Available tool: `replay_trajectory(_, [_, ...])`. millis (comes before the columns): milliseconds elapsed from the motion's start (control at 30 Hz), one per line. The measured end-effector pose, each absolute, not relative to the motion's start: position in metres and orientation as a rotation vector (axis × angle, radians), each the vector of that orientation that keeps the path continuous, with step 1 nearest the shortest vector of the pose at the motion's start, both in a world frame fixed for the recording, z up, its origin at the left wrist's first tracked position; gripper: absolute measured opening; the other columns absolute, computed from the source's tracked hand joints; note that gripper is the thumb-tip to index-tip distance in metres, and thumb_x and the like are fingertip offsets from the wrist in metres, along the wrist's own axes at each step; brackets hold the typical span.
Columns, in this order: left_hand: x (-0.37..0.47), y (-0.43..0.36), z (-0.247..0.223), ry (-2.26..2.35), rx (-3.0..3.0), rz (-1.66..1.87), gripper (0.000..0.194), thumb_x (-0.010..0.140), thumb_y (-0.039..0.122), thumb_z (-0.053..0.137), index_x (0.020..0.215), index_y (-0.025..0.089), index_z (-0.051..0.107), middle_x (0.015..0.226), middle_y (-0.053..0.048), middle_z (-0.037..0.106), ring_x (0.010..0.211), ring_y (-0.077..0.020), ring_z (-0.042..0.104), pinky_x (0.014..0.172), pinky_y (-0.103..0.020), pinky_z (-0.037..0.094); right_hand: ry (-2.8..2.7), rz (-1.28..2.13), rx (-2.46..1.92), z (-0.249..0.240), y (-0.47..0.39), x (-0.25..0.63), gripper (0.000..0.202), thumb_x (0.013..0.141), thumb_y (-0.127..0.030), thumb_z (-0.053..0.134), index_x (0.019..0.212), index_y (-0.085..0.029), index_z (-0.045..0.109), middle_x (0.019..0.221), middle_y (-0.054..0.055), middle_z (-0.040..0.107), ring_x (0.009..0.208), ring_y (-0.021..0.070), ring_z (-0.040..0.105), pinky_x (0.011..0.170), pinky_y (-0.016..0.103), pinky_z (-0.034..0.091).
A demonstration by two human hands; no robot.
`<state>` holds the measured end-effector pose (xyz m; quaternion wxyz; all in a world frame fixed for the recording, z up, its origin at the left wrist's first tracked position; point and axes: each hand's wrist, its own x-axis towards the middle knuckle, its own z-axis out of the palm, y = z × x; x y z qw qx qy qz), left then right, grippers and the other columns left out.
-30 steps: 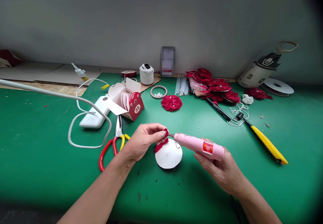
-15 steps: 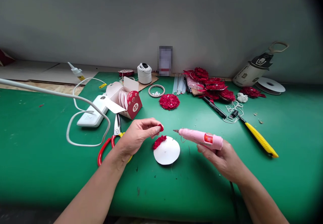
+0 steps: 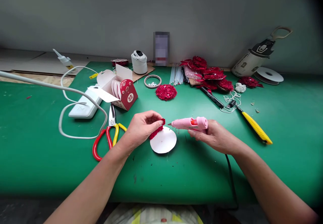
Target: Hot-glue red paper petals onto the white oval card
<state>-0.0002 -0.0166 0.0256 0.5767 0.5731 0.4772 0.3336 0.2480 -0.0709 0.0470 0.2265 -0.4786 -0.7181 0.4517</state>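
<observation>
One white power bank (image 3: 84, 108) at left, then the red-handled scissors (image 3: 109, 138) near the left forearm. Next, the left hand (image 3: 141, 128): thumb and fingertips pinched together on a small red scrap (image 3: 164, 121), right at the far edge of the white disc (image 3: 163, 141), which lies on the green table (image 3: 191, 177), red ruffles (image 3: 154, 134) along its upper-left side. Pink glue gun (image 3: 186, 123), nozzle just short of that scrap! Right hand (image 3: 214, 135) curls closed round its grip; farther right, a yellow cutter (image 3: 257, 128).
</observation>
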Motion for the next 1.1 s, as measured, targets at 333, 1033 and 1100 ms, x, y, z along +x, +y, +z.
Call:
replay_trajectory(333, [0.003,-0.016,0.028,1.157,1.304,0.808,0.019,0.070,0.028,0.076,0.076,0.014,0.067,0.070,-0.001,0.064,0.064,-0.0105,0.057,0.058,-0.021,0.045,-1.905,1.317,-1.363,0.034,-0.075,0.231,0.039,0.099,-0.038,0.047,0.136,-0.035,0.057,0.126,-0.003,0.067,0.105,0.0208,0.064,0.091,0.029,0.049])
replay_trajectory(1033, [0.001,-0.018,0.032,1.146,1.383,0.703,0.018,0.077,0.032,0.069,0.078,0.014,0.064,0.070,-0.002,0.063,0.061,-0.0126,0.055,0.052,-0.023,0.043,-1.787,1.389,-1.367,0.036,-0.081,0.224,0.039,0.100,-0.030,0.046,0.137,-0.030,0.056,0.138,0.000,0.060,0.124,0.0215,0.057,0.104,0.032,0.043])
replay_trajectory(1100, [0.002,-0.020,0.032,1.160,1.379,0.704,0.019,0.076,0.033,0.070,0.078,0.014,0.064,0.071,-0.003,0.064,0.062,-0.0134,0.057,0.053,-0.023,0.044,-1.781,1.371,-1.379,0.035,-0.082,0.223,0.038,0.100,-0.030,0.045,0.137,-0.031,0.057,0.138,0.000,0.060,0.122,0.0219,0.058,0.103,0.033,0.045])
